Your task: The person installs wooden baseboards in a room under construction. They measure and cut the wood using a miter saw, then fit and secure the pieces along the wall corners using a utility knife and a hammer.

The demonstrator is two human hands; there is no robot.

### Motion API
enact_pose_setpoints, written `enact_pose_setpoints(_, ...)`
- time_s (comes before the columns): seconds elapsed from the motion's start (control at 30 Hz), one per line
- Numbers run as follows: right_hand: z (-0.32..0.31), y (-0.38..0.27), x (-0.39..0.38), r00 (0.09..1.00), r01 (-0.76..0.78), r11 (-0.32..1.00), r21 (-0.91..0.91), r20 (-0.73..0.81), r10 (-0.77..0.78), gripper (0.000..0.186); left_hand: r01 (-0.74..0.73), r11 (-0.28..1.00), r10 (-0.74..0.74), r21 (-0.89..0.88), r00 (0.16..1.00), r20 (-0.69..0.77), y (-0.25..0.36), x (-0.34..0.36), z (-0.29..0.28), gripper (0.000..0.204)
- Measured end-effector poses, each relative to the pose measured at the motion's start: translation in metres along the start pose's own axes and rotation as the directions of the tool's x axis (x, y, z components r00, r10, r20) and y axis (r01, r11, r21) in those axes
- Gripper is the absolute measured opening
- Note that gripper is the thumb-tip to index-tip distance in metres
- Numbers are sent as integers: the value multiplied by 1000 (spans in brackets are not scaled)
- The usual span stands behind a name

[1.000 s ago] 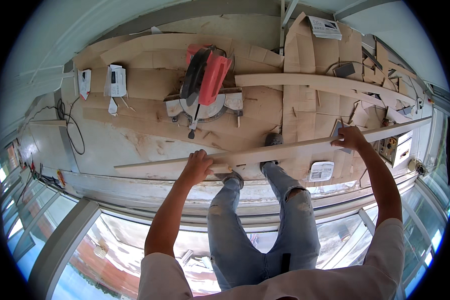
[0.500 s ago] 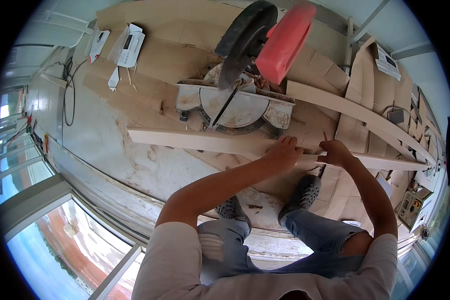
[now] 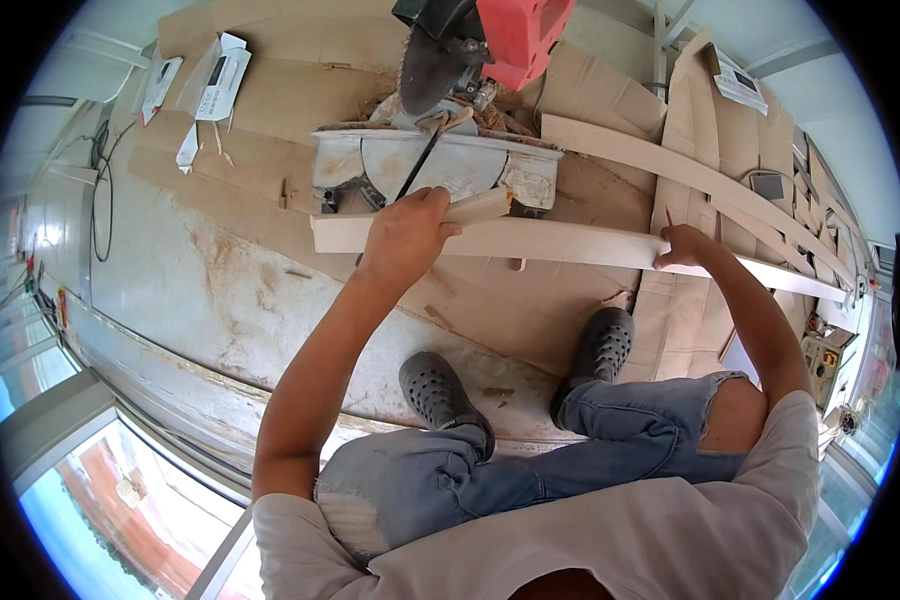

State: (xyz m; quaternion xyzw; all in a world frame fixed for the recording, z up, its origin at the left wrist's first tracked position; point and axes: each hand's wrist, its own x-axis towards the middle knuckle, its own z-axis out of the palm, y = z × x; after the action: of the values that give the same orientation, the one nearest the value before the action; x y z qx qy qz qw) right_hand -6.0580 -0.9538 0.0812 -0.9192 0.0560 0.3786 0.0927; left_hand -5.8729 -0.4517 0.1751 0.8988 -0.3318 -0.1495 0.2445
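A long pale wooden board [image 3: 560, 243] runs crosswise in front of the miter saw [image 3: 440, 160]. Near the board's left end, my left hand [image 3: 407, 238] is closed on a short wooden strip [image 3: 482, 206] that lies along the board's far edge. My right hand [image 3: 684, 247] grips the board farther right. From its fingers a thin pencil [image 3: 669, 214] sticks up. The saw's red-and-black head is raised, its blade above the slotted metal table. The fingertips of my left hand are partly hidden.
Cardboard sheets [image 3: 300, 100] cover much of the floor, with sawdust and wood scraps on them. Another long board [image 3: 690, 180] lies behind at the right. White cartons [image 3: 220, 80] lie at the far left. My shoes [image 3: 600, 345] are just nearer than the board.
My left hand has slid leftward along the board with the short strip, away from my right hand. The view has shifted, and the board appears closer to the saw's table.
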Motion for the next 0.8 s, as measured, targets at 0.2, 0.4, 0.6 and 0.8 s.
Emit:
enact_pose_setpoints(0.2,-54,-95,37,994,103,985,139,30,-108,48,-124,978,134,167,990,-48,-17,-16,24,17)
enact_pose_setpoints(0.4,-7,-176,47,946,238,971,-10,-224,-235,41,-273,925,300,266,952,-64,-5,-7,43,15)
enact_pose_setpoints(0.6,-11,-168,41,897,329,943,43,296,-327,42,-270,927,298,259,952,-75,-4,-7,50,15)
enact_pose_setpoints(0.8,-39,-208,12,930,367,915,170,-83,-358,50,-280,933,295,227,955,-36,-8,-7,60,15)
